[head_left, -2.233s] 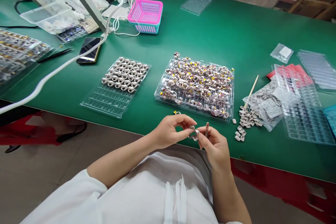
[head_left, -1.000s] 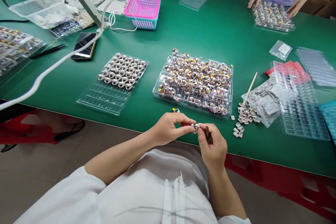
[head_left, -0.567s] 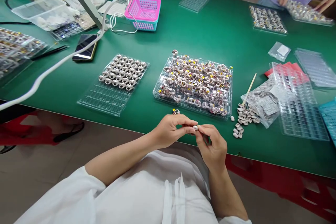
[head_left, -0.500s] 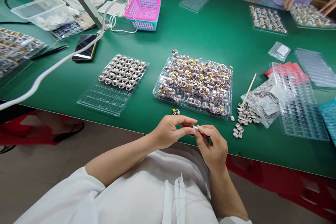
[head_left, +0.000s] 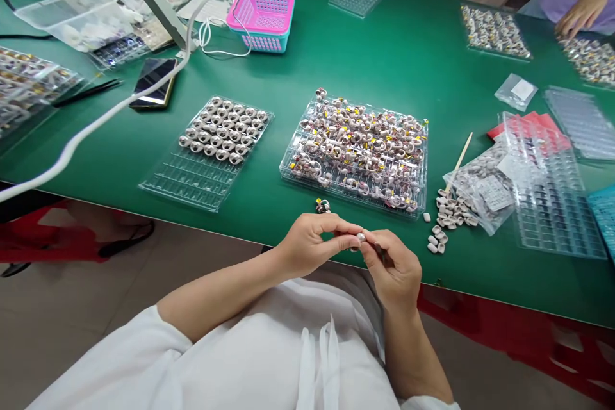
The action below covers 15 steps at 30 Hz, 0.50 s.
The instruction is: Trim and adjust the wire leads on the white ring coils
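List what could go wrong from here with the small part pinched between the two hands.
The small part is pinched between left hand and right hand at the table edge; a slip could drop it to the floor. A loose piece lies just beyond the left hand and might get knocked off.

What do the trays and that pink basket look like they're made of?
Middle tray: thin clear plastic, glossy; the green table shows through and its edges glint. Left tray: the same, with moulded pockets. Pink basket: opaque plastic lattice, likely rigid.
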### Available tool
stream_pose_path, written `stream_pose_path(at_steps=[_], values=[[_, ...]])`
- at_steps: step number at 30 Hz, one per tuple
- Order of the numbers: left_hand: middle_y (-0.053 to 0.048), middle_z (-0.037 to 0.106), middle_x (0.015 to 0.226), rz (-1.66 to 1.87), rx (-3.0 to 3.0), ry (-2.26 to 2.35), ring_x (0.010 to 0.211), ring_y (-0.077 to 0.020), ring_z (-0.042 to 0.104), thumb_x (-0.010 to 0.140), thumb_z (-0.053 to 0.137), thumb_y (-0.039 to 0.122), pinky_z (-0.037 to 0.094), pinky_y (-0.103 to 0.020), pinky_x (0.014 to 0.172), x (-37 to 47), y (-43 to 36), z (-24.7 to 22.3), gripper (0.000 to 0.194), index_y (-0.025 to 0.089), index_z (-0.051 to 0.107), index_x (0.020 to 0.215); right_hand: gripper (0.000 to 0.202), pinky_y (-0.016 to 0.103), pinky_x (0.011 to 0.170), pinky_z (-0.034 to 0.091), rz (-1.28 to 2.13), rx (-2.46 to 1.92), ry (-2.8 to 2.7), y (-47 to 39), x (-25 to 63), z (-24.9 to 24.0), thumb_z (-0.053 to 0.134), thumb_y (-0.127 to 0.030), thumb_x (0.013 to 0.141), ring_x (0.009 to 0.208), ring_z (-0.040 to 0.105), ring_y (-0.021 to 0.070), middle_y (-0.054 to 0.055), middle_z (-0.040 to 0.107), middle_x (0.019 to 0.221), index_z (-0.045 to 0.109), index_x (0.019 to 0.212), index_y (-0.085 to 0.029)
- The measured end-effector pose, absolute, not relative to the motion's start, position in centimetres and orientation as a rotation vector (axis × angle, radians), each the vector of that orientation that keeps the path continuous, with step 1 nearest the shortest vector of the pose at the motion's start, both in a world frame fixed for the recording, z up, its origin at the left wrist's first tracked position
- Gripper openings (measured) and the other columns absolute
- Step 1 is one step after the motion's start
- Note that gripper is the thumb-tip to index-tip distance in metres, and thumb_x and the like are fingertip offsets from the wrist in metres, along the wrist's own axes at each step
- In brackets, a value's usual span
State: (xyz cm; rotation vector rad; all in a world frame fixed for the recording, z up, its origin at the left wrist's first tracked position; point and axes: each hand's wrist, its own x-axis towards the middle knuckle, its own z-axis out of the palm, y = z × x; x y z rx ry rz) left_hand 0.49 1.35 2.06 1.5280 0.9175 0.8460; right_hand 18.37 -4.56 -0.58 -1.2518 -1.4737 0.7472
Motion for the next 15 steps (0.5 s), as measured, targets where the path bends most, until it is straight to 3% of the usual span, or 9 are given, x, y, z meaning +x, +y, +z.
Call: stream_pose_path(at_steps=[6, 15], values=[[-0.008, 0.08, 0.08, 0.927, 1.571, 0.881, 0.073, -0.0176, 0.072, 0.087, 0.071, 0.025, 0.055, -0.026, 0.07, 0.57, 1.08, 1.69, 0.017, 0.015, 0.081, 0.096, 0.022, 0.029, 0.067, 0.057, 0.727, -1.167, -1.51, -4.26, 18.55, -0.62, 0.068, -0.007, 0.086, 0.081, 0.07, 0.0172, 0.004, 0.073, 0.09, 0.07, 0.1, -0.024], [-0.009, 0.08, 0.084, 0.937, 1.526, 0.905, 0.073, -0.0171, 0.073, 0.087, 0.07, 0.025, 0.057, -0.024, 0.069, 0.76, 0.68, 1.73, 0.018, 0.015, 0.08, 0.099, 0.02, 0.031, 0.066, 0.06, 0.624, -1.206, -1.541, -4.33, 18.61, -0.61, 0.069, -0.01, 0.086, 0.082, 0.073, 0.0193, 0.005, 0.076, 0.091, 0.071, 0.099, -0.024]])
